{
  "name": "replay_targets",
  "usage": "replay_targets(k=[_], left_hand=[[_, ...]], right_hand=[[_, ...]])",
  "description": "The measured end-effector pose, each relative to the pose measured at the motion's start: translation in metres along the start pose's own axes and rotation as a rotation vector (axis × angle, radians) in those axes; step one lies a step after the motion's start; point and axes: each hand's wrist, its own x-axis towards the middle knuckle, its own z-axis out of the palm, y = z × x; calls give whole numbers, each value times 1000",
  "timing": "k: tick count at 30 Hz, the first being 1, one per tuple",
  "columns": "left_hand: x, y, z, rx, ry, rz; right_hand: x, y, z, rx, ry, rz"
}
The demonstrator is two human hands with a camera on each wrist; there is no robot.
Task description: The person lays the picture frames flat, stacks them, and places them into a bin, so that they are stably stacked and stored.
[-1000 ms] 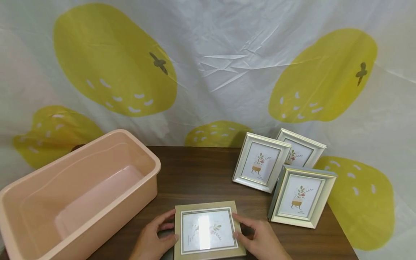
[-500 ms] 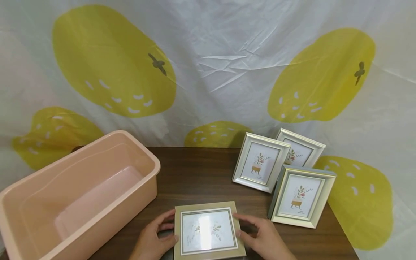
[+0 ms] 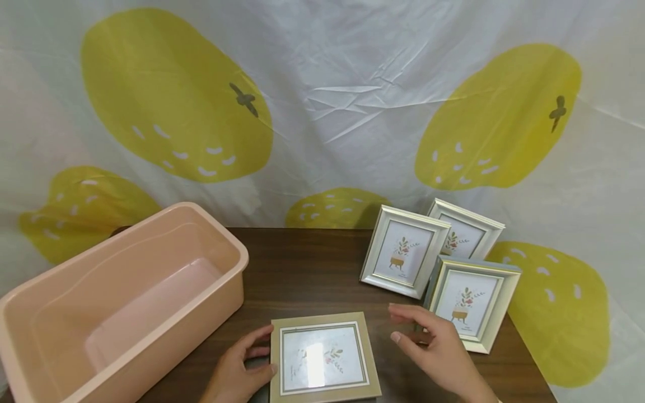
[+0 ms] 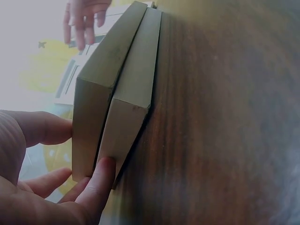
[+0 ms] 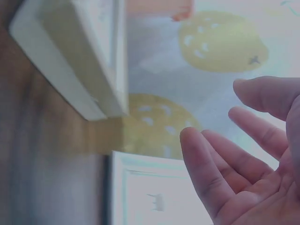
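Two beige picture frames lie stacked flat near the table's front edge; the upper picture frame point(image 3: 322, 355) shows a print under shiny glass. Both edges show in the left wrist view, the lower picture frame point(image 4: 133, 75) against the table. My left hand point(image 3: 242, 364) touches the stack's left end with its fingertips and thumb. My right hand point(image 3: 435, 347) is off the stack's right side, with relaxed fingers and nothing in them. It hovers in front of a standing picture frame point(image 3: 466, 296), hiding part of its lower left.
Behind that one stand two more silvery picture frames, the nearer picture frame point(image 3: 405, 252) partly hiding the rear picture frame point(image 3: 468, 235). A pink plastic tub point(image 3: 166, 324) takes up the left side. A curtain point(image 3: 342, 112) with yellow fruit prints hangs behind the dark wooden table point(image 3: 292, 268).
My right hand has let go of the stack's right edge and moved right, toward the standing picture frames. My left hand and the stack stay where they were.
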Motion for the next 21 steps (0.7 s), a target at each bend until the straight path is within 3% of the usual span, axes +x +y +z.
replay_targets(k=[9, 17, 21], left_hand=[[1, -1, -2, 21, -11, 1], [2, -2, -2, 34, -17, 6], [2, -2, -2, 35, -22, 1]], right_hand=[[13, -14, -39, -19, 101, -35], [24, -12, -74, 110, 278, -203], [28, -4, -92, 51, 364, -220]])
